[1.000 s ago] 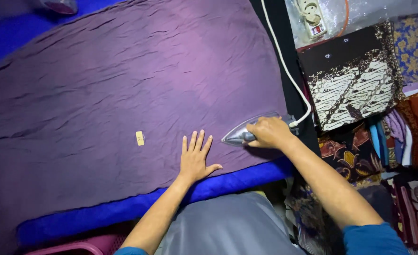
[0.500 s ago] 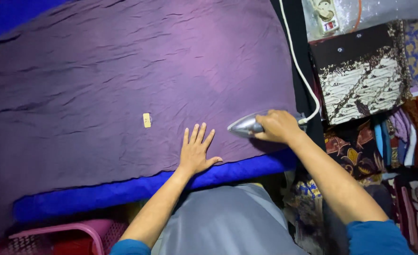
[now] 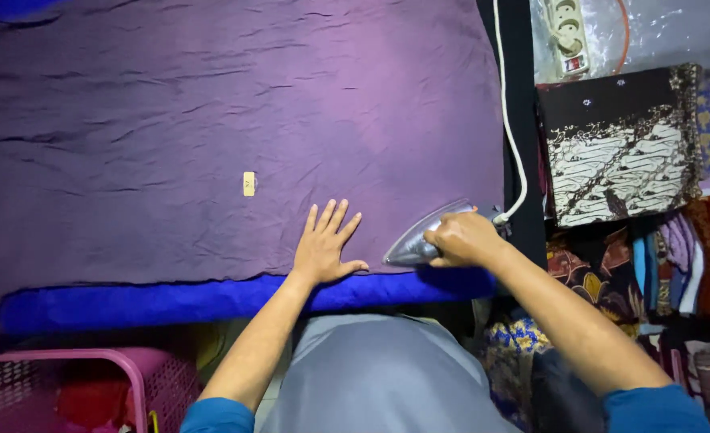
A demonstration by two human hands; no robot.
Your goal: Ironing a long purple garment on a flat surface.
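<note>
A wrinkled purple cloth lies spread over a blue padded board. My left hand rests flat on the cloth near its front edge, fingers spread. My right hand grips the handle of a silver clothes iron, which sits on the cloth with its tip pointing left, just right of my left hand. A small tan label is on the cloth, left of my left hand. The iron's white cord runs up the right side.
A white power strip lies at the top right. Folded patterned fabrics are stacked to the right of the board. A pink plastic basket stands at the lower left, below the board's edge.
The view has shifted, so the cloth and hands sit a little lower and further right in the picture. Both hands hold the same pose relative to the cloth and iron.
</note>
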